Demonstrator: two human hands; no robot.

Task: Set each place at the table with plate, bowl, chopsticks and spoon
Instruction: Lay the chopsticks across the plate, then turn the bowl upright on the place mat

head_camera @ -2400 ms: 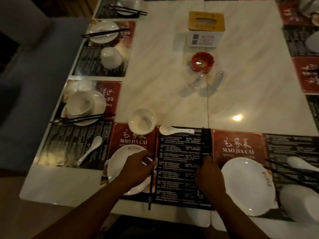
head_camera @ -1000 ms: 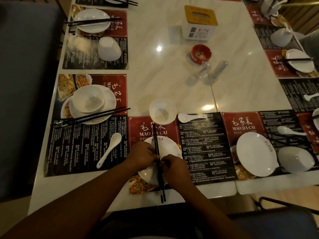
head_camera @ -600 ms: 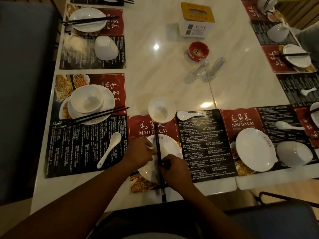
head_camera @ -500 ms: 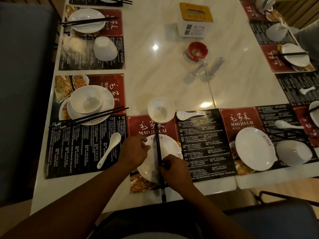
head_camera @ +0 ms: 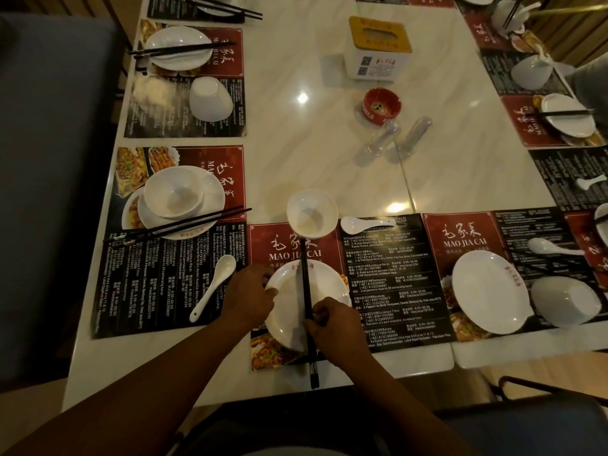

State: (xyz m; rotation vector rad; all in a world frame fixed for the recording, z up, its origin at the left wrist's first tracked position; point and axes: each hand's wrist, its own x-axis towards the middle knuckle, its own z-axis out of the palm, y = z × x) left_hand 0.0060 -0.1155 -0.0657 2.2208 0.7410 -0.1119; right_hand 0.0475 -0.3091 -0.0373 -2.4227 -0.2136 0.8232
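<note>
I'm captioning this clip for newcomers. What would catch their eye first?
At the near edge, the right hand grips black chopsticks laid across a white plate while the left hand holds its rim. Mid-table, a red ashtray sits in front of a yellow-topped tissue box.

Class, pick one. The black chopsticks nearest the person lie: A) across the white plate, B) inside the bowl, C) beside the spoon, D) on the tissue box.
A: the chopsticks run across the plate, the right hand pinching them near its rim.

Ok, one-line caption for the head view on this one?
Right hand pinches black chopsticks lying across the near plate, left hand grips its rim; bowl and spoon sit just beyond.
</note>
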